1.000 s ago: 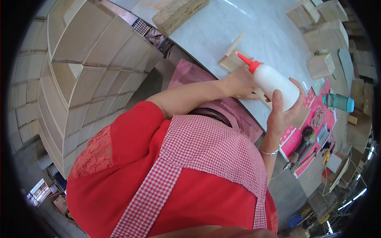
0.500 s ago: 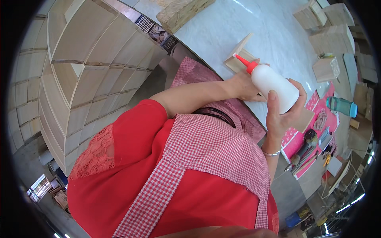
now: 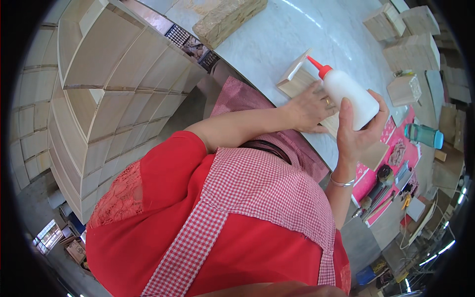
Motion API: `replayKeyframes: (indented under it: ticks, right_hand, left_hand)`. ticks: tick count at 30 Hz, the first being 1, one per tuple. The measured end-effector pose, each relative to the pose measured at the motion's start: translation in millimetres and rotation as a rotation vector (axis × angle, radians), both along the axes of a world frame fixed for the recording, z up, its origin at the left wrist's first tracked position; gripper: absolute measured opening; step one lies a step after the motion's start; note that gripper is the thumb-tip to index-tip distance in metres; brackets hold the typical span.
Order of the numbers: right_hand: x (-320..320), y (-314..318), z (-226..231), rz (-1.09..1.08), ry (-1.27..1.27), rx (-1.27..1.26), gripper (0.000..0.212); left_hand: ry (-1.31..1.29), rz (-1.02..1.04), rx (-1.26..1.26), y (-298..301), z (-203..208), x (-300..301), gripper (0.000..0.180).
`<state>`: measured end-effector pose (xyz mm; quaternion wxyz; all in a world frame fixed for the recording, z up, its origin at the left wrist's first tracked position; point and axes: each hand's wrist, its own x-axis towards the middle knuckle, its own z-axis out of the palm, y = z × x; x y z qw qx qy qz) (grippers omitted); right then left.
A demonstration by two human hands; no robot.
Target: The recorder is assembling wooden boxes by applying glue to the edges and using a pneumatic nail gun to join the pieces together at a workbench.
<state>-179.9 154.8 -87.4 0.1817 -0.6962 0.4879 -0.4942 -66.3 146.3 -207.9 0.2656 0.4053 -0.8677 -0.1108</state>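
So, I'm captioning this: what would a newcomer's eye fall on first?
A bright red fabric top under a red-checked apron fills the lower centre. Above and right, the right hand grips a white plastic bottle with a pointed red nozzle. A tall stack of pale wooden pieces rises at left.

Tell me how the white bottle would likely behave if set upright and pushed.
The white bottle would probably tip fairly easily, being taller than it is wide. Laid down, it may roll, as its body looks round and smooth. It seems light enough to manage singly, since the right hand holds it alone.
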Motion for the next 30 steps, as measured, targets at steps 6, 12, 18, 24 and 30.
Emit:
replayKeyframes:
  ticks: [6,12,18,24,30]
  right_hand:
    - [4.5,-15.7,0.4,-0.027,-0.044,0.000,0.050]
    - [1.9,-15.7,-1.5,-0.042,-0.146,0.054,0.048]
    - [0.5,-1.8,6.1,0.049,-0.197,0.206,0.054]
    - [-10.7,8.1,17.6,0.031,-0.181,0.178,0.052]
    - [-88.3,30.9,30.1,-0.164,-0.458,0.043,0.053]
  left_hand:
    - [-0.097,-0.007,0.041,3.0,3.7,2.1,0.074]
    - [-0.073,0.007,-0.016,2.7,1.1,0.0,0.074]
    - [-0.023,-0.011,0.033,0.3,-3.2,0.6,0.073]
    - [0.009,-0.026,0.011,-2.2,-5.2,-2.9,0.068]
    - [-0.222,-0.089,-0.034,-19.7,-5.9,29.0,0.071]
